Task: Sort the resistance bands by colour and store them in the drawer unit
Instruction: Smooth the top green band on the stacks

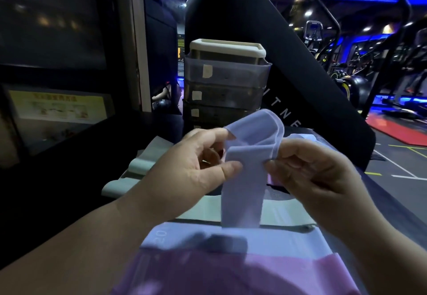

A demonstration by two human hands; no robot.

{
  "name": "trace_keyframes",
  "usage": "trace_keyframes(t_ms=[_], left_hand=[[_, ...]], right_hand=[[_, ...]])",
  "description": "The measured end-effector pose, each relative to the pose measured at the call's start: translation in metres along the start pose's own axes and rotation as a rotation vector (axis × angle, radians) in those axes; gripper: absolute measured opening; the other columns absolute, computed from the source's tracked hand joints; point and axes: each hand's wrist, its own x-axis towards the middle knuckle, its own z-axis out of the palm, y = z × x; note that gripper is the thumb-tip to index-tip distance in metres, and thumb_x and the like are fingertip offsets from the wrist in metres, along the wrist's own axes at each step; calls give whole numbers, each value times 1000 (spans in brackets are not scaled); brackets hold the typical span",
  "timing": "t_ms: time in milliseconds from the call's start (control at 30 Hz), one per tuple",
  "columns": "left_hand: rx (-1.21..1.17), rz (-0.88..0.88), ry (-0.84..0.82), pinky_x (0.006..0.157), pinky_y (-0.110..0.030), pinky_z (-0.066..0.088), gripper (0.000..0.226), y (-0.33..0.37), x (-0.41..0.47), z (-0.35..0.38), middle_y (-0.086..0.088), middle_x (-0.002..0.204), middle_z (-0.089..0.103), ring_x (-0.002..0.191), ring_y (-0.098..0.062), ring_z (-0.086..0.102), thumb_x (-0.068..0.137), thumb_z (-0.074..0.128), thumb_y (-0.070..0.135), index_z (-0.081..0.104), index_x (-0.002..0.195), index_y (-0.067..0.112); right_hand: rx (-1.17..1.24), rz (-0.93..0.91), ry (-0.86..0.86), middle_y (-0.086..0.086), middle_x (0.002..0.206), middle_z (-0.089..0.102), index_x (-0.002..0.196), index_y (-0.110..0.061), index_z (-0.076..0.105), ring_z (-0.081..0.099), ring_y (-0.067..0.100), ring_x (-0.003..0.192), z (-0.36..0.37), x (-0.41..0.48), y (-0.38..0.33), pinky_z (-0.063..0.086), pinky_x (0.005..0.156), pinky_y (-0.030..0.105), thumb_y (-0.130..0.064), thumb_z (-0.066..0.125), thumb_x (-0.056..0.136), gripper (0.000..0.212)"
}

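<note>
At a dim gym bench under blue ceiling lights, a person folds a lavender band (242,179) held up at centre frame. L hand (191,167) pinches the band's left edge btwn thumb and fingers; R hand (309,169) pinches the right edge, fingers curled. The band's top is doubled into a loop, w/ its tail hanging straight down toward a second lavender band (231,237) lying flat below. A pink band (231,271) lies nearest the camera, partly overlapping that flat one. Pale green bands (141,165) lie spread to the left, apart from the hands. Just behind the hands stands the drawer unit (227,82): translucent stacked drawers, cream top, small white labels (207,71) on the fronts. Behind it rises a black machine panel (254,28); exercise machines (346,82) show at far right.
</note>
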Motion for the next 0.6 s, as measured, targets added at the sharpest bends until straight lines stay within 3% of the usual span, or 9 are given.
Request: trace_keyframes(t_ms=[100, 233, 333, 433, 533, 600], left_hand=[[-78, 22, 39, 77, -37, 51, 40, 3, 0, 1, -2, 86, 66, 81, -22, 62, 61, 71, 48, 63, 97, 33], [-119, 44, 115, 70, -30, 49, 30, 2, 0, 2, 9, 72, 64, 71, -11, 59, 59, 76, 37, 53, 77, 31], [-83, 66, 29, 63, -24, 48, 21, 4, -4, 1, 6, 75, 65, 71, -10, 62, 66, 73, 33, 57, 79, 31], [-174, 22, -125, 64, -14, 48, 27, 8, -8, -1, 6, 82, 69, 77, -5, 65, 71, 72, 23, 59, 94, 19], [-102, -8, -226, 83, -29, 53, 46, 7, -11, -3, 4, 98, 69, 95, -12, 67, 61, 76, 41, 58, 100, 27], [43, -14, -222, 86, -36, 55, 54, 8, -12, -1, 5, 102, 67, 97, -13, 66, 54, 80, 49, 57, 99, 32]], right_hand=[[-32, -29, -20, 19, 83, 63, 84, 5, 63, 58, 41, 80, -3, 2, -3, 48, 71, 52, -30, 65, 84, 35], [-131, -105, -66, -14, 74, 55, 74, -21, 60, 55, 10, 71, 0, 3, -10, 43, 69, 17, -24, 68, 84, 13], [-214, -112, -89, -23, 74, 54, 74, -34, 57, 54, -1, 71, 2, 1, -13, 38, 66, 7, -30, 69, 80, 14], [-240, -52, -109, -22, 76, 57, 78, -37, 64, 56, 1, 71, 3, -2, -11, 37, 63, 7, -42, 68, 77, 6], [-231, -51, -126, -14, 79, 59, 79, -35, 65, 60, 7, 75, 3, -2, -10, 44, 63, 12, -55, 65, 79, 20], [-269, -80, -147, -12, 79, 61, 79, -34, 64, 60, 9, 76, 3, -2, -9, 46, 63, 16, -55, 63, 81, 21]])
